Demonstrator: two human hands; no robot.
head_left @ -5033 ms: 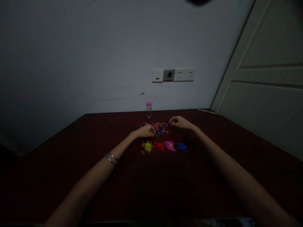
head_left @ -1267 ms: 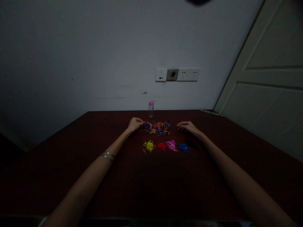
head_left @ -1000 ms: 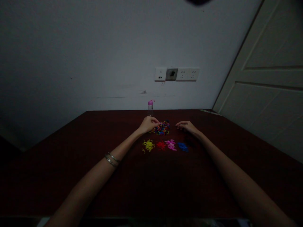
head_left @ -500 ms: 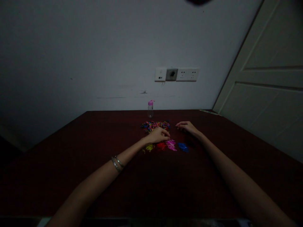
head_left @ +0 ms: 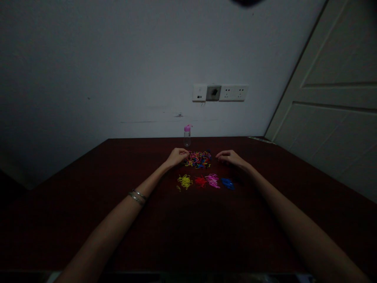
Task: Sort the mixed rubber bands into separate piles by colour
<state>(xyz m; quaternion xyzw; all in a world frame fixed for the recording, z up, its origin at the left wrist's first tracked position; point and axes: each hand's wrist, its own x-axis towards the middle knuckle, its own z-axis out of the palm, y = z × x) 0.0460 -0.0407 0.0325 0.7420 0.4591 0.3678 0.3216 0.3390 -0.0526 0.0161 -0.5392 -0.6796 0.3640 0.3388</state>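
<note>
The left hand [head_left: 177, 156] has its thumb and fingers drawn close together at the left end of the mixed pile [head_left: 199, 160]; whether a band is pinched between them is too small and dark to tell. The right hand [head_left: 231, 158] is loosely curled, palm down, its fingertips just beyond the pile's right end with a strip of bare table [head_left: 153, 236] between; whether it holds anything, I cannot tell. So the pile lies between the two hands, to the right of the left one and to the left of the right one, and the left is nearer, its fingertips overlapping the pile in this view. The pile's long axis runs side to side, roughly along the table's far edge. On the near side of the pile, in a row with the same run, lie yellow bands [head_left: 185, 181], red bands [head_left: 200, 181], pink bands [head_left: 212, 181] and blue bands [head_left: 227, 183], the red and pink almost touching. Beyond the pile, near the far edge, a bottle [head_left: 187, 138] stands upright.
</note>
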